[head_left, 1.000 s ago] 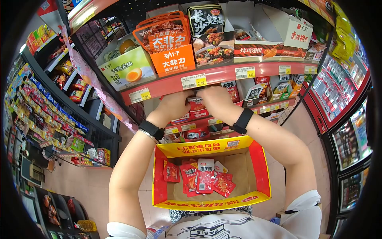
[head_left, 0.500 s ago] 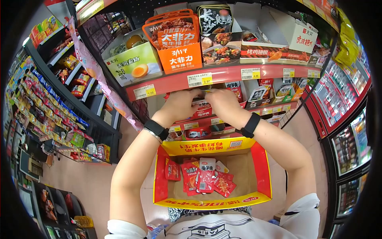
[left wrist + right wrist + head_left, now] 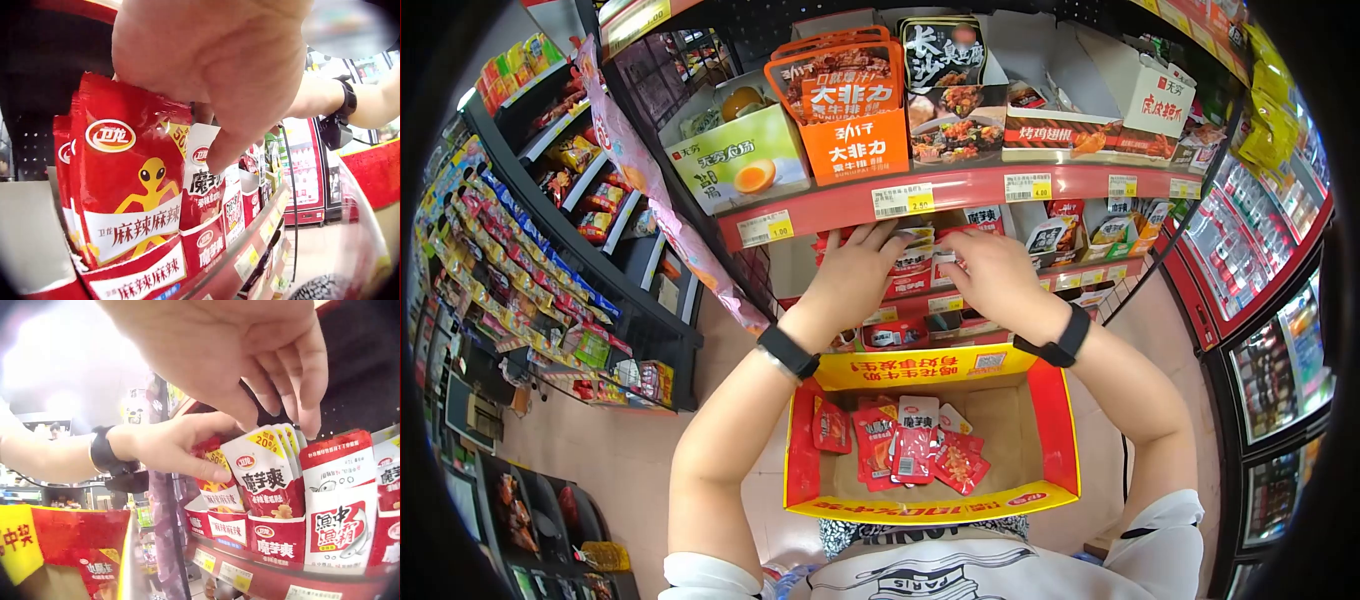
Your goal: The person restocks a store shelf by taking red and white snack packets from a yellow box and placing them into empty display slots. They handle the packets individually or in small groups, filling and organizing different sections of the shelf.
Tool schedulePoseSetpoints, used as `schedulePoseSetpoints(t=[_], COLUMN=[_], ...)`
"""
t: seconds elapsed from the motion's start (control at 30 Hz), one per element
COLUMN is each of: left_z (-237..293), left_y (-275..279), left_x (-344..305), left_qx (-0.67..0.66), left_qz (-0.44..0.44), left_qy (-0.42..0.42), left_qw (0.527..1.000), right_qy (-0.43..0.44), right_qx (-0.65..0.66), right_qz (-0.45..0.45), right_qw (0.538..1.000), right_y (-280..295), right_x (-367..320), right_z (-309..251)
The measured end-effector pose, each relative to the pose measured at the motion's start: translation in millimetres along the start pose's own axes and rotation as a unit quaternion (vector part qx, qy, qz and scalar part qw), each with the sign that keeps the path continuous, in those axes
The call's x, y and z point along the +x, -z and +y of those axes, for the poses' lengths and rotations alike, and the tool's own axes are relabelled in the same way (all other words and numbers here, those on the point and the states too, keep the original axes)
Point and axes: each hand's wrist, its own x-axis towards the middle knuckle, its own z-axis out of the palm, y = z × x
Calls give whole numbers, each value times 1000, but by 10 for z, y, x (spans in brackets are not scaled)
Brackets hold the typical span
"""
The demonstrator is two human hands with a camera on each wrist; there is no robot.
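Note:
My left hand [image 3: 855, 275] lies over the red snack packets [image 3: 140, 150] on the lower shelf. Its fingers are straight and its thumb extends toward the neighbouring packets in the right wrist view. Beside it, my right hand [image 3: 231, 350] hovers at the top edges of a row of white-and-red konjac snack packets [image 3: 265, 478], thumb and fingers apart with nothing between them. Those packets stand upright in a red-and-white display box [image 3: 275, 537]. An open yellow-and-red carton [image 3: 800, 450] sits against my body below the hands, with several red packets [image 3: 915, 450] loose inside.
Above the hands runs the upper shelf's red edge [image 3: 950, 187] with price tags. Orange packets [image 3: 850, 145], a green egg box [image 3: 740, 170] and other boxes stand on it. White-and-red fish snack packets [image 3: 340, 512] adjoin the konjac row. Drinks fridges [image 3: 1285, 350] line the right side.
Both hands were close together with fingers bent at the packets. Now they have moved apart, the left hand's fingers spreading over the red packets and the right hand shifting right and loosening.

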Motion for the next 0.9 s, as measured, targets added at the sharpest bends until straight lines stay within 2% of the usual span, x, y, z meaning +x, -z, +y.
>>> schedulePoseSetpoints(t=[0.07,0.13,0.2,0.23,0.27,0.33,0.37,0.4,0.5,0.53,0.6,0.67,0.73,0.8,0.87,0.9], left_z=[102,192,317,357,400,468,522,545,588,608,629,629,620,626,653,667], left_y=[137,280,482,544,591,656,688,707,688,684,667,648,620,599,584,586], left_x=[-110,-292,-507,-631,-774,-1010,-1131,-1236,-1541,-1609,-1680,-1717,-1728,-1717,-1724,-1728], left_qx=[18,-23,-40,-86,-134,-170,-179,-183,-156,-134,-140,-201,-202,-202,-219,-217], left_qz=[1,-9,-32,-42,-54,-69,-61,-49,-101,-130,-163,-161,-152,-138,-128,-132], left_qy=[6,7,20,31,44,60,79,95,120,132,144,170,173,177,175,174], left_qw=[1000,1000,998,995,989,981,979,977,975,973,966,951,952,953,951,952], right_qy=[-39,-59,-21,21,16,73,113,113,185,186,250,235,223,168,51,79], right_qx=[66,85,109,97,105,83,96,99,58,58,26,17,8,-71,-5,-21], right_qz=[-79,-109,-164,-192,-210,-316,-336,-342,-472,-474,-527,-516,-503,-444,-505,-510], right_qw=[994,989,980,976,972,942,930,928,860,859,812,823,835,877,861,856], right_y=[163,250,260,259,225,147,69,-1,-284,-407,-647,-891,-1188,-1425,-1342,-1352], right_x=[-110,-222,-361,-414,-473,-548,-610,-631,-686,-711,-773,-922,-1112,-1265,-1165,-1211], right_z=[-95,-213,-283,-303,-342,-400,-405,-434,-587,-626,-676,-678,-658,-586,-597,-539])
